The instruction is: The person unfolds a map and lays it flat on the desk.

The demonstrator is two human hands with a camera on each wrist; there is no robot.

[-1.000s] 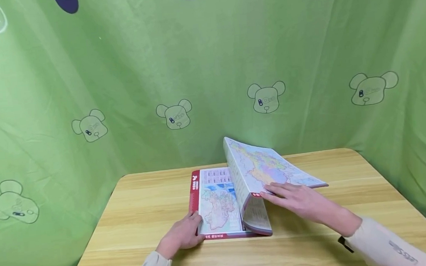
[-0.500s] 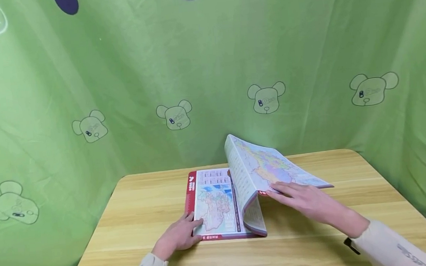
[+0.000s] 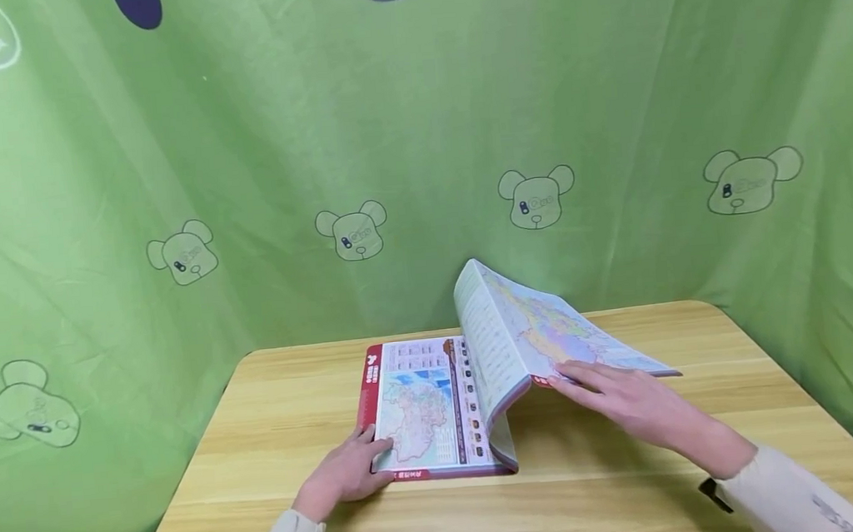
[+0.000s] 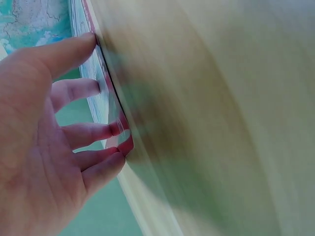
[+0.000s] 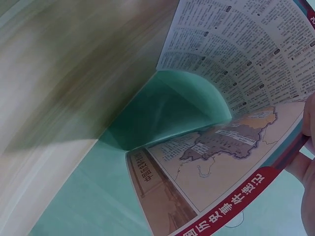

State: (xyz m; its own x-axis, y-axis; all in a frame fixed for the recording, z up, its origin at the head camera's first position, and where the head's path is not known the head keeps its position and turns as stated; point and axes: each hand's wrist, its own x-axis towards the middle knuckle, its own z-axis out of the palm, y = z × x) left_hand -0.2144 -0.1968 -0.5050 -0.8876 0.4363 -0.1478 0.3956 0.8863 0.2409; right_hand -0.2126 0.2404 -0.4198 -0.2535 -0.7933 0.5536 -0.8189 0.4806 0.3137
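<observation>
A large printed map sheet (image 3: 418,421) with a red border lies on the table, its right part (image 3: 552,327) raised and bent over into a ridge near the back. Maps show on both parts. My left hand (image 3: 343,473) holds its near left corner, fingers over the left side and thumb at the front edge. The red corner sits between these fingertips (image 4: 96,87) in the left wrist view. At the raised near edge, my right hand (image 3: 629,404) grips, fingers on top. In the right wrist view, a curled printed underside (image 5: 231,142) shows, with the right hand (image 5: 309,162) partly out of frame.
The wooden table (image 3: 272,412) has rounded far corners. Green cloth (image 3: 416,133) printed with bear heads hangs behind and at both sides. Under the raised part is a hollow down to the tabletop.
My left hand has slid left with the flat part, and my right hand has moved right with the raised part. The ridge stands higher and a column of small pictures has come into sight.
</observation>
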